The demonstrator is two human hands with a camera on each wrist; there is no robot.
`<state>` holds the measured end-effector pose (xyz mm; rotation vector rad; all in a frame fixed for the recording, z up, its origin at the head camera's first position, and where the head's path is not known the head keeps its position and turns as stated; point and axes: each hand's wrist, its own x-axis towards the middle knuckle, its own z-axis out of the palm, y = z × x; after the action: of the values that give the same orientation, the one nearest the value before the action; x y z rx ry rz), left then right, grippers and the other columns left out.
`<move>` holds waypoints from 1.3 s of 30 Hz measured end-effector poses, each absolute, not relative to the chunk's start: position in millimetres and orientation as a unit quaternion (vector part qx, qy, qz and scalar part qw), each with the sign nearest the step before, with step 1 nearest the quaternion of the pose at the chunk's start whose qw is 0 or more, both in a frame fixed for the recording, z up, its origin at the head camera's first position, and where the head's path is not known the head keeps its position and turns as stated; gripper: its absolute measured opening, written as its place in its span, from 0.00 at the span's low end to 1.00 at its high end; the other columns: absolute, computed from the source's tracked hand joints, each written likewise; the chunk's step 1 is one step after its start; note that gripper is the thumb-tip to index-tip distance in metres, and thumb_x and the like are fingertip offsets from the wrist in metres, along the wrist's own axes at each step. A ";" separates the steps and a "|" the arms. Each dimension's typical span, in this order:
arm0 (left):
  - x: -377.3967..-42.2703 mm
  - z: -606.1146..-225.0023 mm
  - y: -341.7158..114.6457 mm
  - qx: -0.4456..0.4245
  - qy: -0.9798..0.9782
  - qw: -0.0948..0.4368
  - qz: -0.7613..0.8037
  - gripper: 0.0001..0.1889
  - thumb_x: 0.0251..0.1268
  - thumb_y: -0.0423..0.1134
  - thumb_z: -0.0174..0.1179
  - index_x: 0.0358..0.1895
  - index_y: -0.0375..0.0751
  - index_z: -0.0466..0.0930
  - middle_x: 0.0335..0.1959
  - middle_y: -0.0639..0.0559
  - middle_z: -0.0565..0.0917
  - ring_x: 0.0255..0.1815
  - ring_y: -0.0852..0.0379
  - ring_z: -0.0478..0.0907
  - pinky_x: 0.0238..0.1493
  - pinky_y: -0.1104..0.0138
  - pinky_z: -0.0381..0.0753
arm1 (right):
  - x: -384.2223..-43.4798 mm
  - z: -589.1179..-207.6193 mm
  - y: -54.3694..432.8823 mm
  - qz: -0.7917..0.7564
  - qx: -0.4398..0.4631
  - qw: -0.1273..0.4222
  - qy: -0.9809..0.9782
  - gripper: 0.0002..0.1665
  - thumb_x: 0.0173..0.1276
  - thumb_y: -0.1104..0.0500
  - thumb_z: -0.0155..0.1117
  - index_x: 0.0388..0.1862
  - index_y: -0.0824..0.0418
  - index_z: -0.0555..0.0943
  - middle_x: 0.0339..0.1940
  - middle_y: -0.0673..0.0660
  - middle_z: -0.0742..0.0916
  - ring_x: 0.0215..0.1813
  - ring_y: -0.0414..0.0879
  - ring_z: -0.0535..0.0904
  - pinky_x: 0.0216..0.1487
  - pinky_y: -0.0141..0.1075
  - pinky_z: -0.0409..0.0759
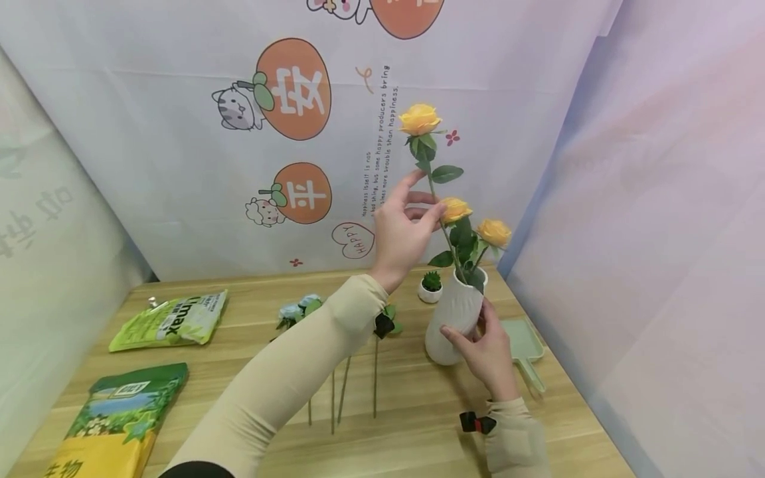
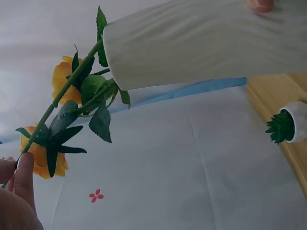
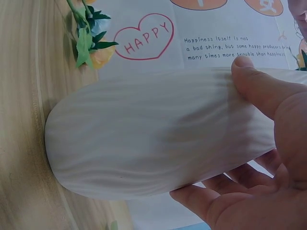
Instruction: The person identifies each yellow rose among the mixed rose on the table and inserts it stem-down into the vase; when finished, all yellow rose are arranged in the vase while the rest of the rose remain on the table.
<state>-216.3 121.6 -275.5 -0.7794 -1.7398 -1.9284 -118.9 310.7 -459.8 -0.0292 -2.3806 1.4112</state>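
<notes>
My left hand [image 1: 402, 232] pinches the green stem of a tall yellow rose [image 1: 420, 121], whose lower end goes into the mouth of a white ribbed vase [image 1: 445, 325]. My right hand [image 1: 491, 352] grips the vase's side, thumb on one side and fingers round the other [image 3: 196, 196]. The vase leans slightly to the right over the wooden table. Two more yellow roses stand in it, a middle one [image 1: 456, 210] close by my left fingers and another rose [image 1: 495, 232] at the right. In the left wrist view, the stem [image 2: 57, 98] runs from my fingertips into the vase opening.
Blue roses [image 1: 291, 311] and several bare stems lie on the table [image 1: 418, 425], partly behind my left sleeve. A small potted succulent [image 1: 430, 285] stands by the vase, a pale green dustpan [image 1: 523, 342] to its right. Two bags, a lime one [image 1: 173, 322] and a green-yellow one [image 1: 122, 411], lie left.
</notes>
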 end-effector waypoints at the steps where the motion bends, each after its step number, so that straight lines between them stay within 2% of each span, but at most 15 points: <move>1: -217.7 -276.3 122.2 -0.281 -0.627 0.216 -0.693 0.33 0.70 0.27 0.73 0.76 0.42 0.74 0.45 0.43 0.89 0.38 0.53 0.92 0.41 0.65 0.92 | -119.2 -460.0 310.8 0.500 -0.011 0.186 -0.846 0.58 0.66 0.49 0.84 0.86 0.59 0.61 0.76 0.68 0.75 0.76 0.65 0.74 0.72 0.57 0.78; 7: -222.9 -283.3 124.0 -0.286 -0.639 0.219 -0.679 0.32 0.70 0.27 0.72 0.76 0.40 0.74 0.46 0.39 0.89 0.39 0.54 0.92 0.41 0.67 0.92 | -120.1 -460.4 311.4 0.499 -0.012 0.182 -0.847 0.57 0.66 0.49 0.84 0.86 0.57 0.62 0.76 0.66 0.76 0.76 0.64 0.74 0.72 0.58 0.77; 12: -222.9 -296.1 125.5 -0.291 -0.656 0.214 -0.662 0.33 0.71 0.29 0.73 0.77 0.42 0.75 0.46 0.41 0.90 0.38 0.57 0.92 0.40 0.68 0.92 | -119.5 -459.1 310.6 0.499 -0.016 0.178 -0.848 0.58 0.66 0.49 0.84 0.86 0.57 0.61 0.76 0.66 0.76 0.76 0.64 0.74 0.72 0.58 0.77; 24: -216.1 -330.5 132.4 -0.302 -0.674 0.205 -0.643 0.32 0.71 0.31 0.73 0.77 0.38 0.75 0.45 0.41 0.91 0.37 0.58 0.92 0.39 0.70 0.91 | -118.7 -458.6 308.1 0.501 -0.011 0.180 -0.846 0.57 0.66 0.48 0.84 0.86 0.57 0.61 0.76 0.66 0.76 0.77 0.63 0.74 0.73 0.59 0.76; 31: -210.0 -348.1 130.3 -0.305 -0.682 0.176 -0.641 0.30 0.73 0.33 0.72 0.77 0.43 0.76 0.44 0.47 0.92 0.37 0.63 0.91 0.40 0.69 0.91 | -119.5 -459.9 309.2 0.496 -0.008 0.187 -0.848 0.58 0.66 0.49 0.84 0.86 0.57 0.61 0.76 0.66 0.76 0.77 0.63 0.74 0.73 0.59 0.76; 34: -208.0 -353.6 130.0 -0.307 -0.686 0.171 -0.637 0.28 0.74 0.34 0.71 0.75 0.44 0.78 0.44 0.48 0.92 0.36 0.65 0.90 0.40 0.69 0.91 | -119.7 -460.3 309.5 0.494 -0.010 0.187 -0.849 0.58 0.66 0.49 0.84 0.86 0.57 0.61 0.76 0.67 0.76 0.76 0.63 0.74 0.72 0.60 0.76; 39: -205.6 -357.8 129.8 -0.310 -0.687 0.175 -0.633 0.22 0.75 0.37 0.71 0.69 0.40 0.82 0.43 0.49 0.92 0.37 0.64 0.91 0.40 0.70 0.91 | -119.0 -460.0 309.4 0.494 -0.014 0.186 -0.849 0.58 0.67 0.49 0.84 0.86 0.58 0.61 0.76 0.68 0.76 0.76 0.64 0.74 0.72 0.60 0.76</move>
<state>-205.6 129.8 -357.8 -0.8786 -1.9476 -1.7944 -119.0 309.4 -460.0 -0.0387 -2.3916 1.3922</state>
